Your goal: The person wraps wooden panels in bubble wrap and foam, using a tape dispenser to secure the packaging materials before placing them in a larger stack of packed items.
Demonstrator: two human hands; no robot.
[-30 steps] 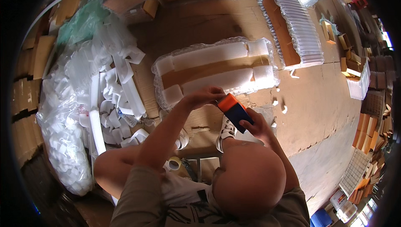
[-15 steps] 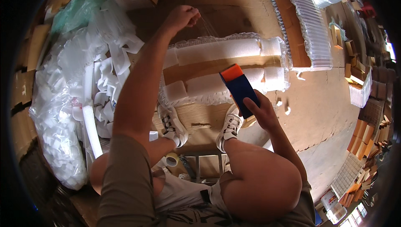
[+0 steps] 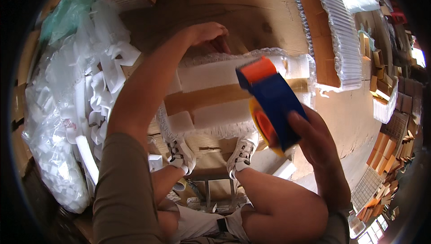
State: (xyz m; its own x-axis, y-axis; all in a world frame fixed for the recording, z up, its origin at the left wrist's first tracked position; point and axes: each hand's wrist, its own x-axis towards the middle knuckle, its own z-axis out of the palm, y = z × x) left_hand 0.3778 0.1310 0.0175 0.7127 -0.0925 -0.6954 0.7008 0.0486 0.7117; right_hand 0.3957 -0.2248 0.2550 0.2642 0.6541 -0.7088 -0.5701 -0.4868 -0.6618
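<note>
My right hand is closed round a blue tape dispenser with an orange front, a toothed cutting edge and a yellow roll at its side. It is tilted above the right part of a long package. Clear air-cushion wrap surrounds this package, with white foam pieces along both long sides and a brown strip between them. Over its far edge, my left hand is bent downward, fingers drawn in at the wrap. What those fingers grip is hidden.
On the left lies a large clear bag stuffed with white foam scraps. Another wrapped brown box stands at the far right. Several wooden pieces are stacked along the right side. My shoes are close to the package's near edge.
My left hand has come down toward the package's far edge from higher up. My right hand has raised and turned the tape dispenser, so its yellow roll now shows.
</note>
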